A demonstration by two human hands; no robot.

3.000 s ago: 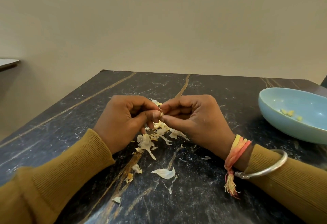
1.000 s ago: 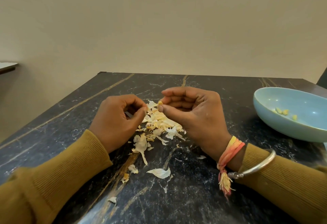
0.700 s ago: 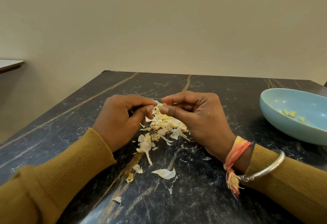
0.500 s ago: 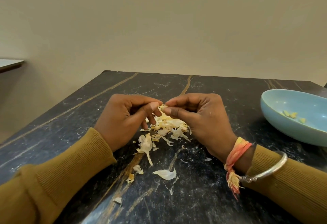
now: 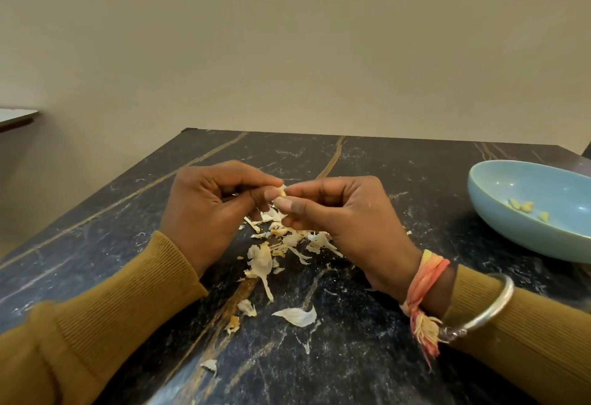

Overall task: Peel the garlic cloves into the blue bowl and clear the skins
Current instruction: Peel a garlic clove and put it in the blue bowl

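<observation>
Held garlic clove (image 5: 282,191) pinched between left hand (image 5: 209,212) and right hand (image 5: 343,219), fingertips closed on it above skins (image 5: 281,241). Best peeled gently, then dropped in blue bowl (image 5: 499,222).

black marble table (image 5: 367,356) with gold veins; pale blue bowl (image 5: 511,231); mustard ribbed sleeves (image 5: 121,318); orange-pink wrist thread (image 5: 425,280); off-white garlic skins (image 5: 287,238)

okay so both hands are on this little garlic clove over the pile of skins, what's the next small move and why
Probably finish stripping the skin: the garlic clove is pinched between the left hand and right hand above the skins, so scraps would drop onto the pile. Then the right hand, nearer the blue bowl, could carry it over to the peeled cloves there.
</observation>
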